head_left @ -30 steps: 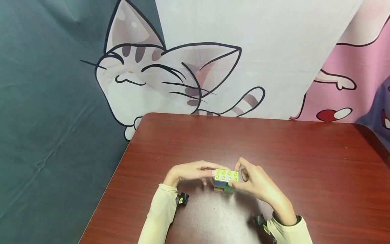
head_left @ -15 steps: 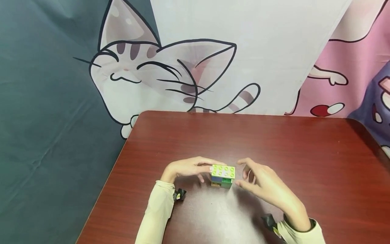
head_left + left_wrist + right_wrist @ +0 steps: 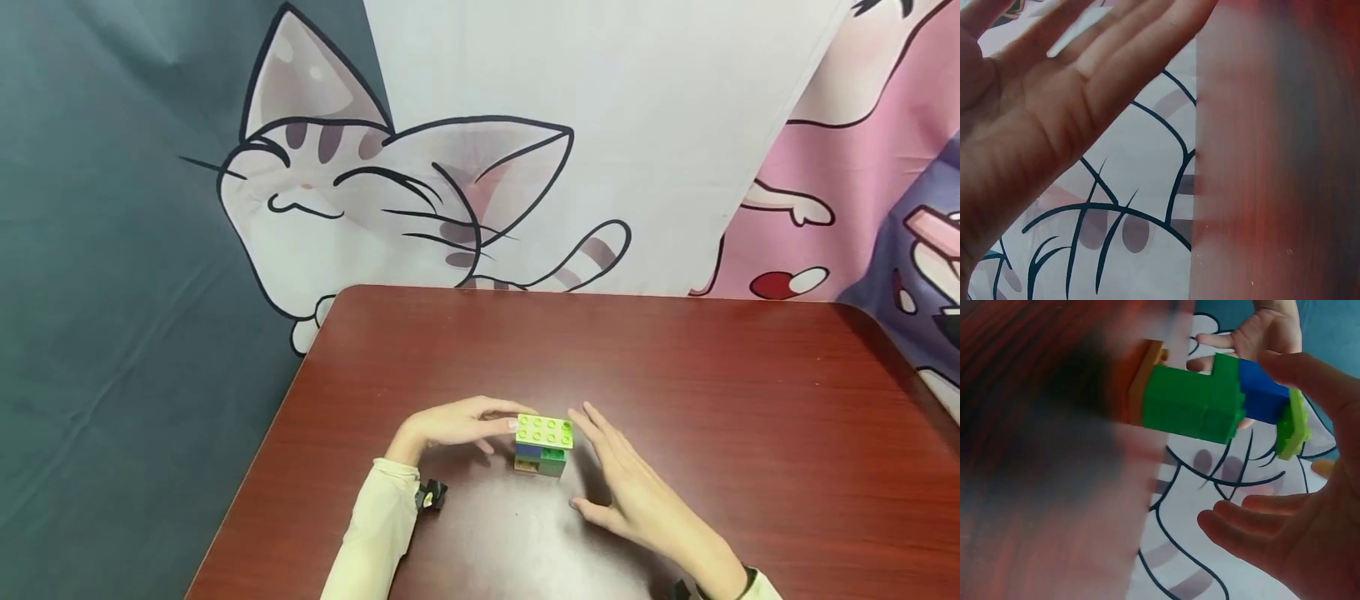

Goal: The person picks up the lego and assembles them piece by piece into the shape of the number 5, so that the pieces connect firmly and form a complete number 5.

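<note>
A small stack of toy building bricks (image 3: 552, 462) stands upright on the table. On top is a lime-green studded brick (image 3: 544, 431), above a blue brick (image 3: 1263, 392). Green bricks (image 3: 1188, 403) and an orange piece (image 3: 1146, 378) are lower down. My left hand (image 3: 450, 422) holds the stack's left end, thumb at the lime brick's near left corner and index finger along its far side. To the right of the stack, my right hand (image 3: 637, 492) is spread, fingers extended, apart from the bricks. The left wrist view shows the left palm (image 3: 1035, 119) but no bricks.
The brown wooden table (image 3: 465, 350) has a rounded far edge. Behind it hangs a cloth backdrop (image 3: 675, 150) with a cartoon cat. Dark wrist cameras sit at both sleeves, such as the left one (image 3: 431, 496).
My right hand has let go of the brick stack, drawn away to the right and towards me, and spread its fingers. My left hand stays at the stack's left end. The head view shifts slightly.
</note>
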